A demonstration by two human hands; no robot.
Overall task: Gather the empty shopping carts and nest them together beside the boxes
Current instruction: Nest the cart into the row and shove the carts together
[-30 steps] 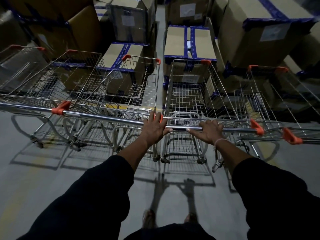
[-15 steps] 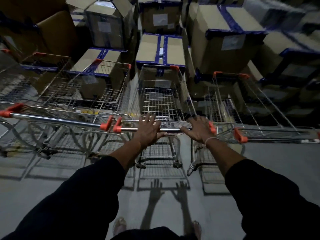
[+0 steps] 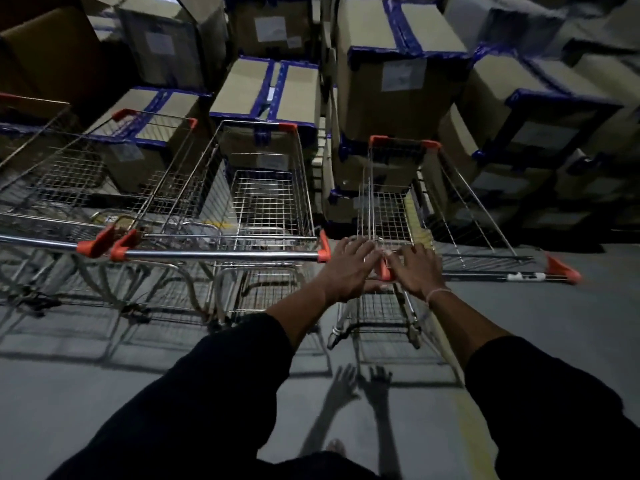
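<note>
4 wire shopping carts are seen parked on the floor (image 3: 86,393) with their noses against the stacked boxes (image 3: 398,84). The right-hand cart (image 3: 391,209) stands a little apart from the middle cart (image 3: 263,202); further carts (image 3: 104,174) are ranged to the left, handles nearly in line, and none of them can be said to be properly nested.

Both hands are laid at the left end of the right-hand cart's handle (image 3: 491,273), beside its orange end cap. The left hand (image 3: 349,268) is spread, fingers straight and forward, with only the thumb tucked beneath; no closed grip is shown. The right hand (image 3: 414,270) is likewise flat, fingers extended over the rail, nothing clasped.

The carts are judged stiff and moderately heavy, steel frames that roll readily on castors but tend to swing at the nose when pushed from 1 end. The chromed bar is smooth and probably slippery under flat palms, so a full grasp would be better taken, 1 hand towards each orange cap. The wire basket should not be used as a hold, since fingers could be trapped when a basket slides into another. The rear flap is expected to lift easily when a cart is driven in from behind.
</note>
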